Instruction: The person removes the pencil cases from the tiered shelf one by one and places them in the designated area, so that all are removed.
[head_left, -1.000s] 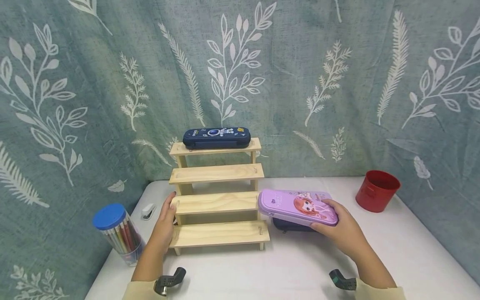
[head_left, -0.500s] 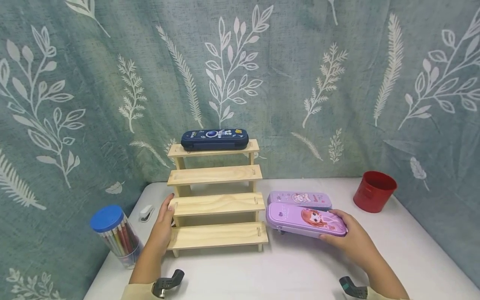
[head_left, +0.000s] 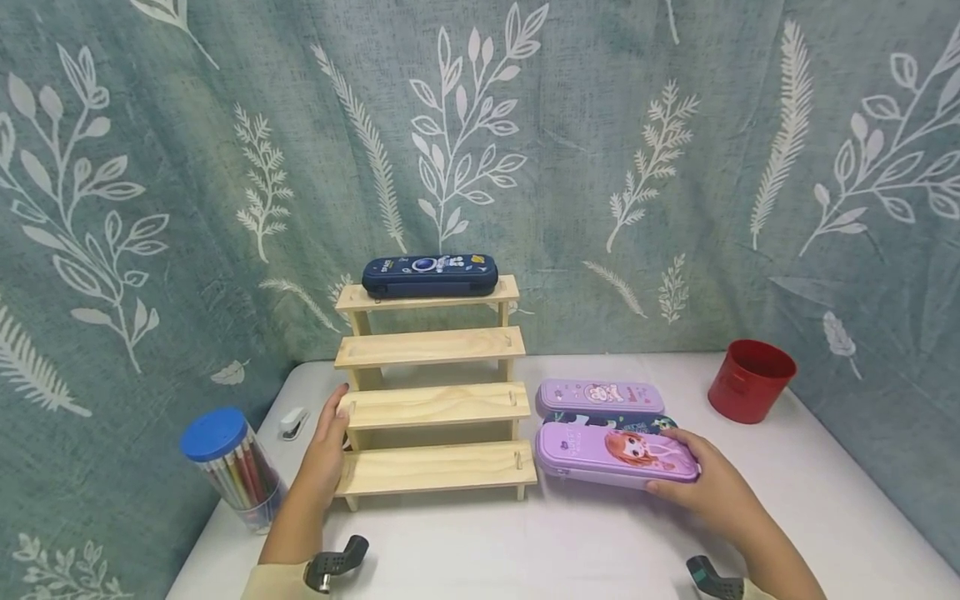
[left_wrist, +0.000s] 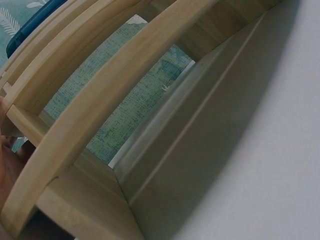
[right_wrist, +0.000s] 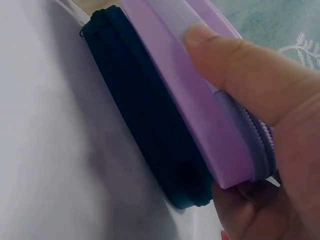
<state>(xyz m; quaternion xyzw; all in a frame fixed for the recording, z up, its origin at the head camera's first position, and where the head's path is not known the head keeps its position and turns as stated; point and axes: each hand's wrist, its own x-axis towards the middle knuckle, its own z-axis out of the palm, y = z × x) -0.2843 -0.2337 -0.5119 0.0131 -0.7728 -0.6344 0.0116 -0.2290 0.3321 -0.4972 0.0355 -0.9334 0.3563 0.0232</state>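
Observation:
My right hand grips the right end of a purple pencil case with a red-haired girl on its lid. In the right wrist view, my thumb presses its side, and a dark blue pencil case shows beneath it. The head view shows that dark case's patterned lid mostly covered. Behind lies a lilac pencil case with a cartoon animal. My left hand holds the left side of a four-step wooden shelf; the left wrist view catches only a sliver of the hand.
On the shelf's top step lies a navy space-print pencil case. A blue-lidded tub of pencils stands at the left, near a small white object. At the back right is a red bucket. Patterned cloth hangs behind the table.
My right hand has moved the purple pencil case down, rightward and nearer to me. The lilac case and part of the dark lid have come into sight behind it. My left hand stays at the shelf.

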